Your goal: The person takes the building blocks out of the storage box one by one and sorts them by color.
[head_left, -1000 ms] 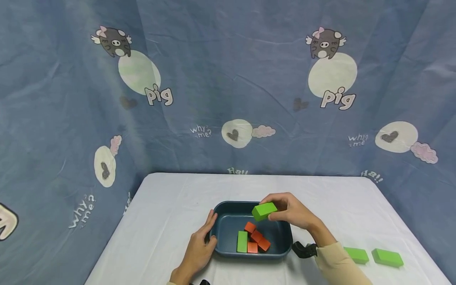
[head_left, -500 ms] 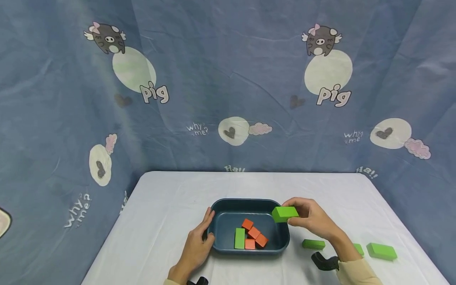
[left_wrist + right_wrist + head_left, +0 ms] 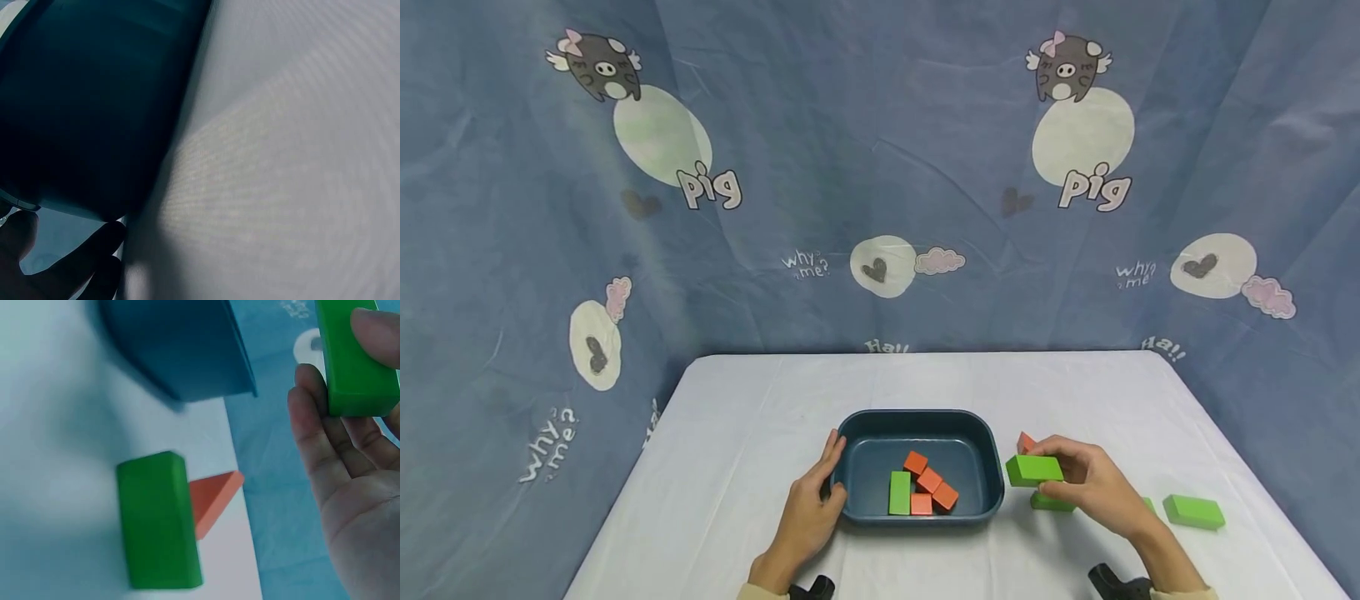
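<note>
the left hand (image 3: pixel 802 510), fingers straight and spread, touches the left end of the blue tray (image 3: pixel 867 471). the left wrist view gives only the tray's dark outside; the head view alone shows a green block (image 3: pixel 899 493) and four orange blocks (image 3: pixel 929 480) inside. right of the tray, the right wrist view bares a second green block (image 3: pixel 156 525) and an orange wedge (image 3: pixel 214 499), both partly hidden in the head view. near them the right hand (image 3: pixel 1101 487) pinches a raised third green block (image 3: pixel 1033 471) between thumb and fingers.

Downward head view, close wrist views (same tray (image 3: pixel 917 424)).
</note>
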`<state>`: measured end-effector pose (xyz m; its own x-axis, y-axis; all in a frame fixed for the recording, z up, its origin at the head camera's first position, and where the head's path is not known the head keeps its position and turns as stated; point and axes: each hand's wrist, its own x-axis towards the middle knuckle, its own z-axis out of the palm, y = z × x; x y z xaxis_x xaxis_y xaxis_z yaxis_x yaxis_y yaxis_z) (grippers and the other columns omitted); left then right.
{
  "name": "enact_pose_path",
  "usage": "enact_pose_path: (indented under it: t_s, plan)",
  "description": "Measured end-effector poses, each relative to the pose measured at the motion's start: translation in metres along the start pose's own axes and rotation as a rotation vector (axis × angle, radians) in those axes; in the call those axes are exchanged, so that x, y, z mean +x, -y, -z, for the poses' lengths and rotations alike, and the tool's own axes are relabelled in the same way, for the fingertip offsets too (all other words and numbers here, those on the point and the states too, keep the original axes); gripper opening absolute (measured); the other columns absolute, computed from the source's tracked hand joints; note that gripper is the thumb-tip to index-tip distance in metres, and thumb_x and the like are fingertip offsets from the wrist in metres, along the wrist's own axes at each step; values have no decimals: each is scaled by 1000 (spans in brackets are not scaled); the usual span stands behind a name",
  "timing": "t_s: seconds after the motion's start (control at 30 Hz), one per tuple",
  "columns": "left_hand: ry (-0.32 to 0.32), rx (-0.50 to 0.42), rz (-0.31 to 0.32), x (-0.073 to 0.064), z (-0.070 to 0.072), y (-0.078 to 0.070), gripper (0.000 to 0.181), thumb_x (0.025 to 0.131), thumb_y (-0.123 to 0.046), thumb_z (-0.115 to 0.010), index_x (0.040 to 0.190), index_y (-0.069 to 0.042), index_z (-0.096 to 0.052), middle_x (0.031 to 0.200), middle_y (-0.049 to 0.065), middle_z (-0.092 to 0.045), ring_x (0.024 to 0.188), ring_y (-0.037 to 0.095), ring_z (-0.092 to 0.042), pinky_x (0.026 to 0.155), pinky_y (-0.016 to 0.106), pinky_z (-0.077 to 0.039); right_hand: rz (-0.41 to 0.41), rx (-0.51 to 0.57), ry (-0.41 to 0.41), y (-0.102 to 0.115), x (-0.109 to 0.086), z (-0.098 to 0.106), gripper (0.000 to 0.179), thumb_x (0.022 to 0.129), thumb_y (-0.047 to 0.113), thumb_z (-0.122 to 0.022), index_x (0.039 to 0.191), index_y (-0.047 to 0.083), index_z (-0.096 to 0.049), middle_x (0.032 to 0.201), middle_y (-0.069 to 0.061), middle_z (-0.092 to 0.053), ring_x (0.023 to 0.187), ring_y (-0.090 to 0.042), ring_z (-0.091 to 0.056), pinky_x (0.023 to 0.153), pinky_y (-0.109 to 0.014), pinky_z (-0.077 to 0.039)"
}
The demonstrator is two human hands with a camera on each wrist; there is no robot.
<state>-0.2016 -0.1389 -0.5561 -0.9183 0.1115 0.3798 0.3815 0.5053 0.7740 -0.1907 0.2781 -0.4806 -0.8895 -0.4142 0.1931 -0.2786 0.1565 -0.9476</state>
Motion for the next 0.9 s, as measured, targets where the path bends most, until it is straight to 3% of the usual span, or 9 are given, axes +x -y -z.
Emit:
enact_pose_path:
  t_s: [0.1,0.17,0.6,0.73,0.9]
  plan:
    - [3,-5,4,1,-1,0,68,84,3,-59,151,-4,-49,159,11,-39,144,20,-39,111,13,-23,-34,-16,-15,0,-11,3,33,88,-6,-71,120,-5,-64,115,-20,-67,98,-20,-69,85,-28,-57]
    - [6,-4,5,1,-2,-1,68,84,3,-59,151,-5,-48,159,11,-39,144,21,-38,111,13,-23,-51,-32,-30,-1,-18,4,33,89,-4,-71,121,-5,-64,114,-19,-67,95,-22,-69,84,-28,-57]
    - [16,-14,27,2,3,-3,69,84,4,-59,151,-7,-48,160,4,-37,144,15,-37,111,11,-23,-127,-185,-138,-7,-51,-1,31,86,1,-76,116,4,-70,112,-10,-70,94,-18,-66,84,-23,-55]
    - [19,-13,34,2,2,-3,69,85,3,-59,152,-8,-48,160,-3,-35,144,14,-36,111,11,-23,-121,-220,-145,-12,-62,-3,34,82,1,-80,114,7,-72,111,-7,-72,96,-15,-66,85,-23,-54]
    - [21,-12,38,1,1,-4,69,85,3,-59,152,-7,-48,160,-3,-35,144,14,-36,112,11,-23,-94,-285,-137,-21,-74,-5,35,78,1,-82,111,11,-74,108,-1,-73,98,-8,-64,80,-24,-53]
